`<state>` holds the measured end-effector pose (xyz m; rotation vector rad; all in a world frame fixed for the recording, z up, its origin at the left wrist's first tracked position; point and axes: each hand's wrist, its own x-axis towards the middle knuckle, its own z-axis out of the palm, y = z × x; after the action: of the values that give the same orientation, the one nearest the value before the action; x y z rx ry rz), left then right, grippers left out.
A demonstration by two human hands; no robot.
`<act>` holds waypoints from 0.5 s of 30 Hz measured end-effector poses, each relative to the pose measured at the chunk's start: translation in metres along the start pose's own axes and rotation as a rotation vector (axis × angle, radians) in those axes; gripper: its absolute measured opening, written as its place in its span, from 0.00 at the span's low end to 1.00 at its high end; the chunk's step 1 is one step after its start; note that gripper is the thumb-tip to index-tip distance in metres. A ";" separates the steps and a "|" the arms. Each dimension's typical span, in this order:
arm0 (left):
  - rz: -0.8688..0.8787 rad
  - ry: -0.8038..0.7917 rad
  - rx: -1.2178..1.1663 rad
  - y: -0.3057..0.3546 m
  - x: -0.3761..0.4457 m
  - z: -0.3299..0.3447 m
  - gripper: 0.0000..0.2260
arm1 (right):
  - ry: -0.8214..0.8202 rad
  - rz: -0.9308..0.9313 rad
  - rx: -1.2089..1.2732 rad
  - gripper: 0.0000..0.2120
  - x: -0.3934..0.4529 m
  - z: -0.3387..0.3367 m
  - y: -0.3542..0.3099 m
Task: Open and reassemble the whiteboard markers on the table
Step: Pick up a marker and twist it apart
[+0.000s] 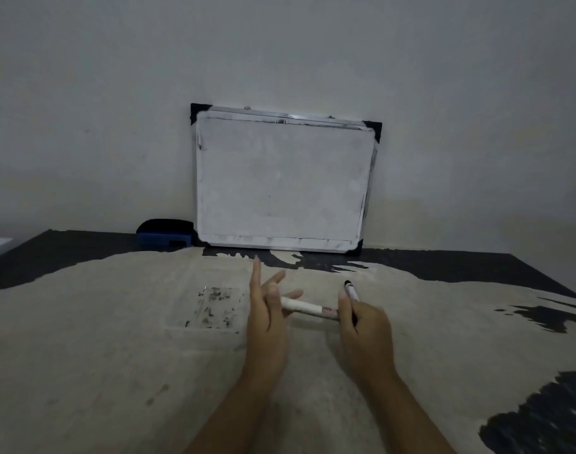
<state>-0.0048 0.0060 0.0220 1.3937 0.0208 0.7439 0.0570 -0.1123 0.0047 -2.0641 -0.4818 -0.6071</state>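
Note:
A white marker barrel (307,309) with a small red label lies level between my two hands, above the table. My left hand (268,317) touches its left end with fingers spread and the index finger pointing up. My right hand (362,326) grips the barrel's right end. The same hand also holds a second white marker part with a black tip (351,290), which sticks up and away past the thumb. How the two pieces meet inside my right hand is hidden.
A small whiteboard (281,181) with black corners leans against the wall at the back of the table. A blue and black eraser (165,234) sits to its left. The worn table top (116,355) has black scribble marks (214,306) left of my hands.

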 end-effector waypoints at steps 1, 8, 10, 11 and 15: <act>0.026 0.008 0.035 0.001 0.000 -0.001 0.21 | -0.011 0.014 -0.021 0.23 0.000 0.000 0.000; 0.065 -0.084 0.132 0.002 -0.008 0.009 0.14 | 0.142 0.207 0.028 0.25 0.004 -0.007 0.003; 0.081 -0.088 0.142 0.003 -0.009 0.009 0.14 | 0.150 0.207 0.029 0.24 0.004 -0.009 0.002; 0.096 -0.076 0.146 0.003 -0.009 0.009 0.14 | 0.139 0.194 0.019 0.25 0.003 -0.009 0.002; 0.151 -0.014 0.153 0.005 -0.009 0.008 0.13 | 0.102 0.138 0.002 0.26 0.004 -0.009 0.002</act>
<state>-0.0110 -0.0051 0.0243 1.5584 -0.0402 0.8727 0.0590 -0.1205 0.0096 -2.0341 -0.2780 -0.6251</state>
